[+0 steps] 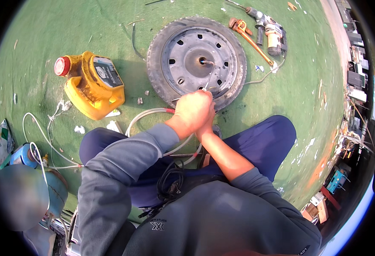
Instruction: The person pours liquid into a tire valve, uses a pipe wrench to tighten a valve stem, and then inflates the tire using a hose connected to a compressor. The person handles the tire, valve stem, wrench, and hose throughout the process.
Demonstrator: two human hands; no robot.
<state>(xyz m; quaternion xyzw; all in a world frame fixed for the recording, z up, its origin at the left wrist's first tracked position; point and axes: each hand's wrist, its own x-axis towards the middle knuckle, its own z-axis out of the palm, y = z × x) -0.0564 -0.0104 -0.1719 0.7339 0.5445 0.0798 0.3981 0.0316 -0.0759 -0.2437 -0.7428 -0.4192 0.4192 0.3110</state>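
My left hand point(192, 110) and my right hand point(207, 123) are closed together at the near edge of a wheel with a tyre point(196, 81) lying flat. They grip what looks like a gas torch point(209, 80). Its thin, bent metal neck reaches past my left hand to the wheel's centre hole, ending in a copper-coloured tip. My left hand covers most of the right hand's fingers, and the handle is hidden. Pale hoses point(147, 112), one with a red band, loop beneath my wrists. I cannot tell whether a flame burns at the tip.
A yellow jug with a red cap point(106, 87) stands left of the wheel. Right of it lie an orange pipe wrench point(254, 42) and a corded power drill point(269, 30). A blue-green tank point(56, 193) is at lower left. Green matting point(307, 94) covers the ground.
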